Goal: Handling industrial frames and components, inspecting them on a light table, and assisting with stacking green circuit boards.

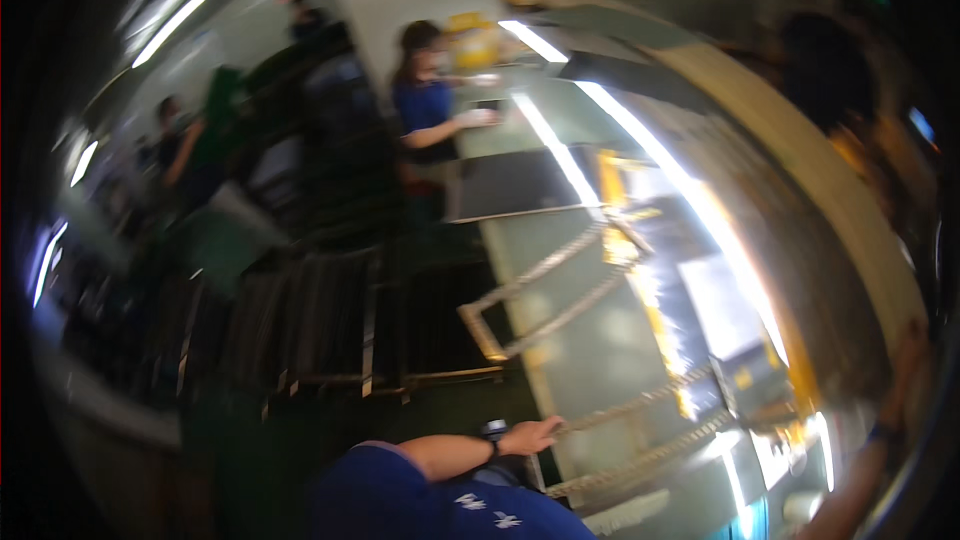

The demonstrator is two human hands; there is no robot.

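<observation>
My left hand (530, 436), with a dark watch on its wrist, reaches to the near left corner of a pale rectangular frame (640, 406) on the workbench. Its fingers look closed on that corner, though blur softens them. Past it, a second pale frame (545, 268) lies at a slant across the pale green bench top (590, 340). My right hand (908, 355) is raised at the far right rim, with a band on its wrist. It is dark and smeared, so its fingers do not show, nor whether it touches anything.
Across the bench, a person in a blue shirt (424, 105) holds a small dark thing beside a dark flat panel (520, 183). Bright tube lights (680, 175) run along the bench. Racks of dark upright panels (310, 325) stand at the left, with other people behind.
</observation>
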